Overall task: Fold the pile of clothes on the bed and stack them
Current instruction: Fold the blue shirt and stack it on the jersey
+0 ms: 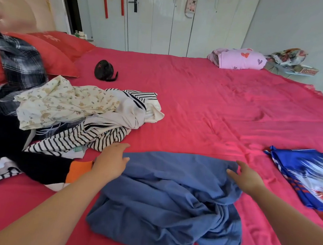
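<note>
A crumpled blue garment (169,197) lies on the red bed sheet (206,110) in front of me. My left hand (112,162) pinches its far left corner, thumb over the cloth. My right hand (245,177) grips its far right corner. To the left sits the unfolded pile (75,113): a cream floral piece, black-and-white striped tops, a black garment with an orange cuff (41,168) and a plaid shirt (19,63). A folded blue, white and red patterned garment (308,176) lies flat at the right.
A small black fan (105,71) rests on the sheet near two red pillows (55,54). A folded pink heart-print blanket (238,58) sits at the far edge, with bags (287,57) beyond it. White wardrobe doors stand behind the bed.
</note>
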`<state>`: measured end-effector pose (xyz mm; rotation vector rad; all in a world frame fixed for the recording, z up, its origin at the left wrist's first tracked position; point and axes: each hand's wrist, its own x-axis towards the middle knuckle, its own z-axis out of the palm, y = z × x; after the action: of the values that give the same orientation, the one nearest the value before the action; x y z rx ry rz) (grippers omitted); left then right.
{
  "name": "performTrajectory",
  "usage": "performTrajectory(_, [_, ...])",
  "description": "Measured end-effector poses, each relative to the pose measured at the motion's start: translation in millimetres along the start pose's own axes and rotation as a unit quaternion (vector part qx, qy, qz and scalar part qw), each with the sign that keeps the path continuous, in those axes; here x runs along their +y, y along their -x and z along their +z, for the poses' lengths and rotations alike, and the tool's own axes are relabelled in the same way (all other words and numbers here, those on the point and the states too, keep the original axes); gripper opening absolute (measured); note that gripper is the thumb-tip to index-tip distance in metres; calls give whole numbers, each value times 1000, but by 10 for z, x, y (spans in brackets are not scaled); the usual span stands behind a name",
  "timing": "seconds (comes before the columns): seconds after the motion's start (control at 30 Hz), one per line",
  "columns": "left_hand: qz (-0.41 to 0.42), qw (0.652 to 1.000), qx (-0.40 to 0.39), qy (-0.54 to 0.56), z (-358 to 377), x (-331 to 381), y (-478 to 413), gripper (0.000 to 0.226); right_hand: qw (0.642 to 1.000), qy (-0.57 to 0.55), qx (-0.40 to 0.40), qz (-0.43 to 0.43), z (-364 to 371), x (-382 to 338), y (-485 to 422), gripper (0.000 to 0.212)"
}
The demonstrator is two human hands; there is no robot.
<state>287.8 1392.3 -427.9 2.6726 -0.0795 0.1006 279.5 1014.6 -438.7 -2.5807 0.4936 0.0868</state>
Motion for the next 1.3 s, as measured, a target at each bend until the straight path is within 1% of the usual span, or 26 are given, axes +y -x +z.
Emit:
performTrajectory(0.03, [-2, 1000, -15, -25, 34, -29, -42, 48, 1000, 3, 1, -7, 32, -3, -35, 59])
performTrajectory(0.07, [-6, 999, -27, -47, 64, -61, -85, 48, 1000, 23, 5, -19, 62, -2, -78, 52])
performTrajectory(0.13, [-16, 996, -41, -77, 122, -129, -170, 48, 994, 95, 22, -44, 86, -19, -160, 25])
performTrajectory(0.17, [-21, 995, -47, -87, 152, -157, -209, 48, 992, 112, 40, -52, 72, -42, -202, 18])
performTrajectory(0.2, [-22, 993, -54, -98, 187, -175, -250, 49, 991, 107, 61, -58, 33, -70, -244, 15])
performTrajectory(0.33, [-22, 980, -98, -170, 336, -167, -352, 56, 984, 0, 163, -77, -296, -156, -394, 11])
performTrajectory(0.4, [-23, 972, -108, -207, 401, -171, -368, 57, 977, -57, 195, -63, -467, -134, -480, 12])
performTrajectory(0.47, [-25, 971, -94, -217, 447, -188, -381, 56, 964, -151, 215, -29, -587, -90, -576, 16])
performTrajectory(0.53, [-25, 974, -71, -215, 469, -196, -395, 53, 954, -226, 199, 5, -611, -26, -662, 25])
performTrajectory(0.57, [-26, 974, -65, -215, 475, -198, -403, 52, 960, -227, 166, 13, -577, 6, -682, 24])
performTrajectory(0.63, [-27, 972, -64, -224, 482, -194, -423, 49, 979, -187, 76, 22, -424, 42, -644, 23])
performTrajectory(0.67, [-28, 971, -63, -231, 481, -189, -434, 45, 984, -170, 38, 25, -325, 44, -612, 33])
performTrajectory(0.7, [-26, 969, -57, -239, 481, -183, -449, 39, 989, -145, 16, 20, -224, 53, -589, 45])
performTrajectory(0.73, [-24, 967, -50, -248, 480, -177, -466, 31, 995, -103, 9, 7, -136, 62, -582, 55])
performTrajectory(0.77, [-21, 965, -43, -257, 470, -167, -486, 25, 999, -51, 8, -7, -67, 64, -579, 59])
performTrajectory(0.8, [-20, 964, -38, -261, 453, -156, -509, 21, 1000, 1, 6, -14, -21, 67, -594, 57])
performTrajectory(0.87, [-28, 971, -21, -235, 395, -142, -568, 21, 995, 93, -3, -22, 13, 78, -646, 36])
performTrajectory(0.9, [-34, 978, -6, -205, 353, -135, -608, 21, 993, 115, 0, -30, 5, 76, -685, 25])
performTrajectory(0.97, [-35, 988, 42, -147, 230, -90, -702, 22, 994, 95, 38, -43, -81, 31, -779, 16])
performTrajectory(1.07, [-26, 987, 137, -80, -1, 37, -914, 22, 987, -39, 150, -37, -299, -108, -949, 14])
performTrajectory(1.1, [-24, 985, 161, -53, -75, 88, -995, 23, 980, -93, 171, -35, -352, -163, -1003, 14])
performTrajectory(1.17, [-25, 984, 174, -10, -162, 178, -1122, 25, 969, -179, 167, -29, -395, -253, -1036, 17])
performTrajectory(1.2, [-29, 987, 156, -2, -165, 212, -1151, 27, 967, -204, 149, -26, -381, -283, -1007, 22])
performTrajectory(1.23, [-33, 992, 126, -5, -143, 240, -1143, 33, 969, -213, 124, -25, -336, -288, -958, 29])
performTrajectory(1.3, [-33, 996, 85, -19, -35, 259, -1031, 40, 984, -157, 82, -34, -212, -244, -783, 33])
